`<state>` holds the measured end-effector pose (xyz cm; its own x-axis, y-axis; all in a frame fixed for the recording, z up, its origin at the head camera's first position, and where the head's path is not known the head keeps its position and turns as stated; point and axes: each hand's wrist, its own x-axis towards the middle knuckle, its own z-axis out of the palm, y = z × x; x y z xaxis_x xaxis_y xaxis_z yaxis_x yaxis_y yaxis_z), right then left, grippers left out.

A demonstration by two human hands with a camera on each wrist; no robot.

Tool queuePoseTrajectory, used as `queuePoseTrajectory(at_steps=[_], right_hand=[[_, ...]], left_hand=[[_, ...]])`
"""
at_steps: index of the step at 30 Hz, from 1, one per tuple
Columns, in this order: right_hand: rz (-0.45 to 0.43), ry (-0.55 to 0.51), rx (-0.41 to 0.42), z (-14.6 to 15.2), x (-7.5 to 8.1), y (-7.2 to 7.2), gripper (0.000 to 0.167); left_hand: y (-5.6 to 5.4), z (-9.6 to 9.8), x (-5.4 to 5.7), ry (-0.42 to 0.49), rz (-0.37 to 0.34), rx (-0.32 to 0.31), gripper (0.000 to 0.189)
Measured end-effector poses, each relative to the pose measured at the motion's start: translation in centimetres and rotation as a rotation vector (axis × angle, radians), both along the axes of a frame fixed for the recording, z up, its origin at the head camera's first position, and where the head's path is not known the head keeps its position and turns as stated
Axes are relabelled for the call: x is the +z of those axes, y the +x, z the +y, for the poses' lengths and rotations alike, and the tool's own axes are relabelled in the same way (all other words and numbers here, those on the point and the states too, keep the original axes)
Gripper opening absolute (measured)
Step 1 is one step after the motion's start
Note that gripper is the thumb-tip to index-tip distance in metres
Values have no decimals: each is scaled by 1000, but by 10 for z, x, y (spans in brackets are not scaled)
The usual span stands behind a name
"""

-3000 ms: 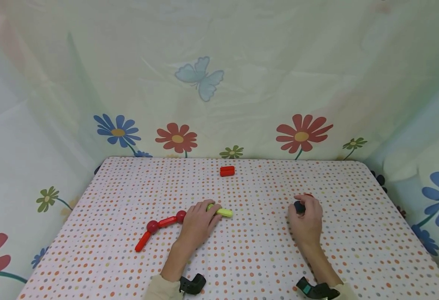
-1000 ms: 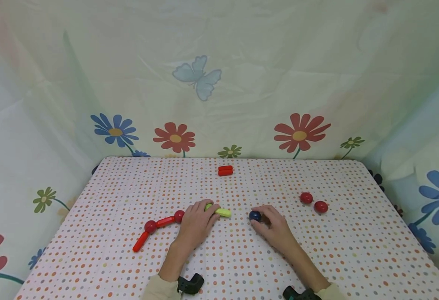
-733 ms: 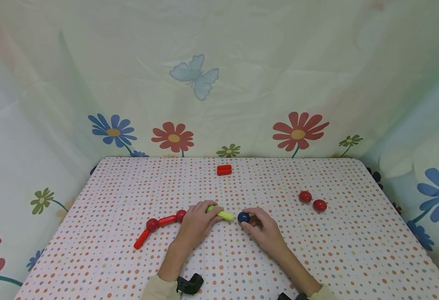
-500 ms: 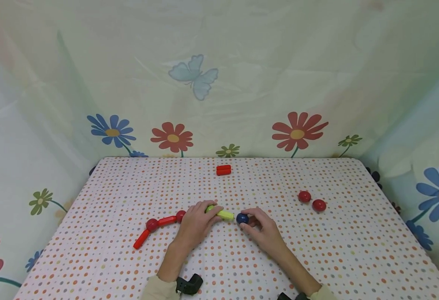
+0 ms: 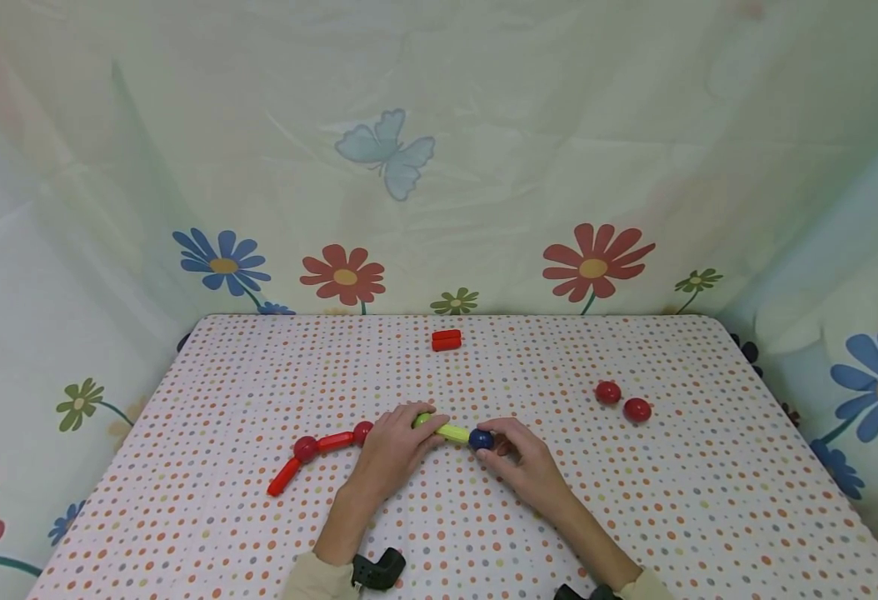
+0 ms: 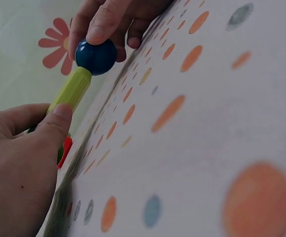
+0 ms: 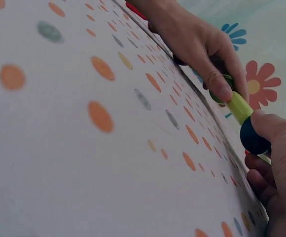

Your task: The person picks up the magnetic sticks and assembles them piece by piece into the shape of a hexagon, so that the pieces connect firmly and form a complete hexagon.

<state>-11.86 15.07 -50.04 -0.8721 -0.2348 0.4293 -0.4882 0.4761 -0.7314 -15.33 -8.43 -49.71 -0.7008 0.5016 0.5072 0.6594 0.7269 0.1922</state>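
Observation:
My left hand [image 5: 394, 448] grips a yellow-green rod [image 5: 454, 432] near a green ball [image 5: 421, 419], which its fingers partly cover. Between thumb and fingers, my right hand [image 5: 531, 465] pinches a dark blue ball [image 5: 480, 439]. That ball touches the rod's free right end, as the left wrist view also shows with the blue ball [image 6: 96, 57] against the rod [image 6: 71, 89]. Left of my left hand runs a chain of red rods [image 5: 334, 442] and dark red balls [image 5: 306, 449]. Whatever lies under the left palm is hidden.
Two red rods [image 5: 446, 340] lie side by side near the table's back edge. Two dark red balls [image 5: 607, 392] rest at the right, beyond my right hand. A dotted cloth covers the table [image 5: 679, 500], and a flowered curtain [image 5: 484, 167] hangs behind it.
My right hand has taken the blue ball from beside the two red balls and brought it left to the yellow-green rod's end. The left hand stays nearly in place.

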Motion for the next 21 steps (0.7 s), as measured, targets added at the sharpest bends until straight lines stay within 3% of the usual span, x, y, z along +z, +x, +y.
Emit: queuePoseTrajectory(at_steps=[7, 14, 21], right_hand=[[-26, 27, -5, 0, 0, 0, 39], [-42, 52, -23, 0, 1, 0, 39], [-72, 69, -41, 0, 2, 1, 40]], left_hand=[[3, 1, 7, -98, -131, 70, 47], [4, -20, 30, -179, -305, 172, 57], [9, -49, 56, -206, -485, 415, 57]])
